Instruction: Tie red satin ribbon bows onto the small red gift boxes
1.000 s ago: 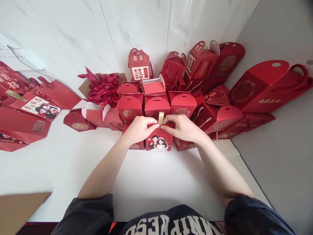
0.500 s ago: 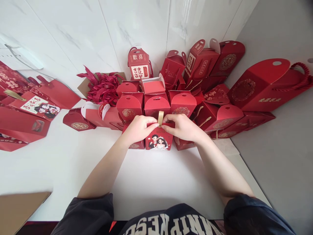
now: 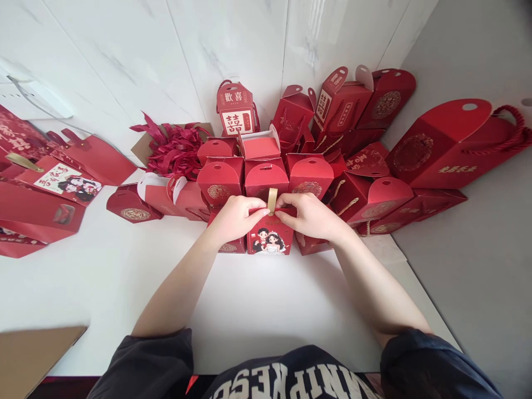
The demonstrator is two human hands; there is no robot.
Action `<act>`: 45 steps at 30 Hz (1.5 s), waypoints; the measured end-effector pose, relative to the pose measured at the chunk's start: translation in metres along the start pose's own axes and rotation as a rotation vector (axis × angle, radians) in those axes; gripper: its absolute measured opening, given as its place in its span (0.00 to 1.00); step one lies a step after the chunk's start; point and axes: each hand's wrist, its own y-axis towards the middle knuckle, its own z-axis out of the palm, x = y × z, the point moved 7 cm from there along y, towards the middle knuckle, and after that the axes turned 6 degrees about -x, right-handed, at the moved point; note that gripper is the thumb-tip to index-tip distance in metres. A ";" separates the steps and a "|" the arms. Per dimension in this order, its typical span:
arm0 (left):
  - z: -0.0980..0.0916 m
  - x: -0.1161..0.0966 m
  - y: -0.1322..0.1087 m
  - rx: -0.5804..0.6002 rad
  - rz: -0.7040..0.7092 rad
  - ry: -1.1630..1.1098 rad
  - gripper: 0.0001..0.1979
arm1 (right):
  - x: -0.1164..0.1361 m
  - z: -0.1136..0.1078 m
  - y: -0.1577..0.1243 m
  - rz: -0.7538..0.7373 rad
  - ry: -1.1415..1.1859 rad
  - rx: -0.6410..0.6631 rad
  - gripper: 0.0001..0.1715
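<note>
In the head view, a red gift box (image 3: 272,235) with a cartoon wedding couple on its front stands upright on the white table. A gold ribbon loop (image 3: 272,201) rises from the middle of its top edge. My left hand (image 3: 240,217) pinches that edge left of the loop, thumb in front and fingers behind. On the loop's other side, my right hand (image 3: 306,215) grips the same edge in the same way. Red boxes with rounded tops, such as the middle box (image 3: 266,179), stand right behind my hands.
Left of centre, a cardboard box (image 3: 141,147) holds a tangle of dark red ribbons (image 3: 177,149). More red boxes crowd the right side, among them a large rope-handled box (image 3: 440,147). Red bags (image 3: 41,208) stand at left. A cardboard piece (image 3: 37,354) lies near the front-left edge.
Almost nothing differs. Both hands keep their pinch on the gift box's top edge, and the view has shifted very slightly.
</note>
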 end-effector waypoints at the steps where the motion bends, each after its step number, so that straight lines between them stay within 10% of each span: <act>1: 0.000 0.000 0.000 0.000 0.000 0.000 0.14 | 0.001 0.000 0.000 -0.008 0.011 0.009 0.04; 45: -0.003 0.001 -0.001 0.122 0.020 0.086 0.13 | 0.009 0.003 -0.001 -0.104 -0.168 -0.034 0.06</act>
